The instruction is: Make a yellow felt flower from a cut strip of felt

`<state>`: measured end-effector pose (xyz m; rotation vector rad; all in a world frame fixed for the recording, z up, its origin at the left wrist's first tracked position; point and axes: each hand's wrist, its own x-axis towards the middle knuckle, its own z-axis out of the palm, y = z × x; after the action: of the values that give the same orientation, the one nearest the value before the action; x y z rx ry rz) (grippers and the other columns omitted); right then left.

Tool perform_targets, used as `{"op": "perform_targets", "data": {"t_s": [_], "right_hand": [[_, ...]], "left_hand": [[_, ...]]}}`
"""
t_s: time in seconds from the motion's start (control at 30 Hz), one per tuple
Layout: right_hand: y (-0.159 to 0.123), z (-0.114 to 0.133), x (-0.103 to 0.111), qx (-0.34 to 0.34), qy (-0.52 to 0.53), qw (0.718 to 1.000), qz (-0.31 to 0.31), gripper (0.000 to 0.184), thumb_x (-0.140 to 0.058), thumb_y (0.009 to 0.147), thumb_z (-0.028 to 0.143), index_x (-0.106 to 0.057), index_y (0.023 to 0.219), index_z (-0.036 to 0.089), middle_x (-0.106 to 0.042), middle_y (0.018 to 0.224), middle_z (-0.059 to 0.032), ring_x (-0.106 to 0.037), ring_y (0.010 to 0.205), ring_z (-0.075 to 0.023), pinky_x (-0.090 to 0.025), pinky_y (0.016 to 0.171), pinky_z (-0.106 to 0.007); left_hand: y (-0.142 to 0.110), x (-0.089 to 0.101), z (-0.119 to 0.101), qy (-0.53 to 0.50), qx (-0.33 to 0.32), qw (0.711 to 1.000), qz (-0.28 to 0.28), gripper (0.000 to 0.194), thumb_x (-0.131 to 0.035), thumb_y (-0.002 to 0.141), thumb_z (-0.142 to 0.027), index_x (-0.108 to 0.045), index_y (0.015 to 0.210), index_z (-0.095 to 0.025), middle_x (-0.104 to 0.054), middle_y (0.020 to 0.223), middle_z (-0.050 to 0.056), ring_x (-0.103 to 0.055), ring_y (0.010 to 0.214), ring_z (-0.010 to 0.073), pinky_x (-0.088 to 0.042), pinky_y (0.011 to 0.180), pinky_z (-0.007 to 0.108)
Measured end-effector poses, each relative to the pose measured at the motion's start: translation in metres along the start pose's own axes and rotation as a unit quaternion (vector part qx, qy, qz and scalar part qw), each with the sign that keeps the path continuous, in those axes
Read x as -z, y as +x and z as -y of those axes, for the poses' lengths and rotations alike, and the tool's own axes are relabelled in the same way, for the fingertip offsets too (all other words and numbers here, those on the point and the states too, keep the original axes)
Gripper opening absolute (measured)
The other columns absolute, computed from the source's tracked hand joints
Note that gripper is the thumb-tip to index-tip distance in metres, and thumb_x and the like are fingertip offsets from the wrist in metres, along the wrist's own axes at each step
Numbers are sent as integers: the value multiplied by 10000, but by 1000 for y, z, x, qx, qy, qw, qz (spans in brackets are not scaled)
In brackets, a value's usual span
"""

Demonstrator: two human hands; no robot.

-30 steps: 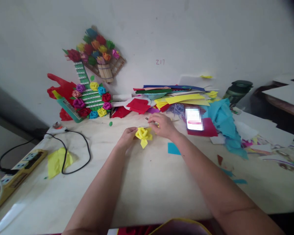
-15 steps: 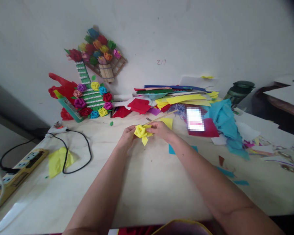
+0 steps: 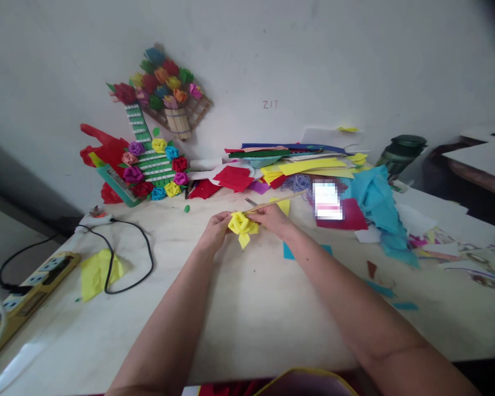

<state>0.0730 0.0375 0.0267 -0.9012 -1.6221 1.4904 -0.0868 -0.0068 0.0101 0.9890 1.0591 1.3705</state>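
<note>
Pale tabletop (image 3: 231,319), left hand (image 3: 215,232) and right hand (image 3: 272,219) holding yellow flower (image 3: 243,225)

Colorful flowers (image 3: 160,82) in a stick-built holder (image 3: 177,123) adorn a pale wall (image 3: 239,49), upper left of the frame, above a green-and-white craft piece (image 3: 157,165) bordered with more blooms. A red plastic bag (image 3: 103,144) and a tilted green bottle with a yellow tip (image 3: 116,183) sit alongside. At left, a black cable (image 3: 152,254) loops across a yellow sheet (image 3: 97,275) near a multi-socket power strip (image 3: 33,294) on the tabletop (image 3: 247,330). Colored papers (image 3: 309,165) are piled at center beneath a handwritten "217." Right of center, a lit phone (image 3: 328,203), its screen blurred, overlaps a dark red sheet (image 3: 355,214); crumpled turquoise paper (image 3: 375,198) lies near a dark green lidded bottle (image 3: 402,153), upper right.
</note>
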Motion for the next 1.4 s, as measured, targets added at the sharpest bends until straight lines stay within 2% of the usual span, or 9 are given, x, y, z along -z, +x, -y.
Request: {"op": "perform_targets", "data": {"t_s": [0.13,0.23,0.4,0.57,0.7,0.8,0.9,1.2,1.4], "right_hand": [[-1,3,-3,-38,-11,998,-39,243,-611,573,299,-620,720,106,-585,595,-9,-501,516,-88,-396,494,-216],[-2,4,-4,-68,-37,996,-46,165,-583,578,251,-594,669,114,-564,558,-3,-490,491,-88,-373,450,-202],[-1,6,5,-56,-202,978,-10,278,-498,674,398,-620,769,166,-618,711,-25,-535,595,-112,-378,490,-204],[-5,22,15,-26,-507,861,34,348,-420,731,440,-627,626,181,-623,672,-48,-530,602,-142,-349,531,-234],[-15,43,14,90,-589,803,5,339,-394,767,379,-631,627,180,-616,658,-55,-521,634,-151,-318,557,-241],[-20,52,12,211,-570,794,-29,310,-352,806,320,-634,786,195,-622,776,-41,-512,730,-146,-318,625,-242],[-19,50,12,256,-564,785,-28,282,-367,808,285,-632,853,202,-607,873,-42,-489,828,-150,-316,695,-244],[-8,29,16,160,-514,840,71,260,-416,779,313,-640,903,266,-653,852,6,-549,753,-129,-352,653,-214],[-9,28,17,191,-500,843,56,266,-423,773,300,-647,912,267,-653,875,8,-552,762,-124,-344,646,-204]], "left_hand": [[-2,-2,-2,14,-24,999,25,254,-625,620,-345,-599,734,-119,-587,638,23,-525,570,106,-427,569,231],[-3,-3,-3,37,-50,997,56,272,-596,648,-345,-619,791,-115,-601,845,67,-542,675,128,-435,625,245],[-2,0,-5,62,-75,995,39,272,-588,646,-348,-639,771,-112,-532,1074,94,-532,704,119,-427,618,226],[0,3,-9,69,-44,997,-4,319,-610,610,-357,-631,806,-106,-593,930,83,-533,651,119,-427,596,234],[1,6,-7,91,-68,993,9,297,-596,629,-341,-631,814,-112,-602,874,68,-531,647,118,-416,606,239],[0,6,-5,127,-109,986,28,275,-565,665,-333,-628,825,-118,-580,944,79,-530,705,129,-409,639,244],[-2,2,-7,170,-139,975,39,234,-542,690,-320,-622,802,-130,-555,996,80,-523,763,139,-401,678,247],[-10,-11,-19,253,-184,946,89,201,-515,713,-323,-592,715,-137,-540,943,91,-504,811,161,-397,711,264],[-9,-11,-19,246,-181,949,80,194,-525,704,-317,-589,713,-134,-537,960,86,-505,812,154,-391,710,253]]}}
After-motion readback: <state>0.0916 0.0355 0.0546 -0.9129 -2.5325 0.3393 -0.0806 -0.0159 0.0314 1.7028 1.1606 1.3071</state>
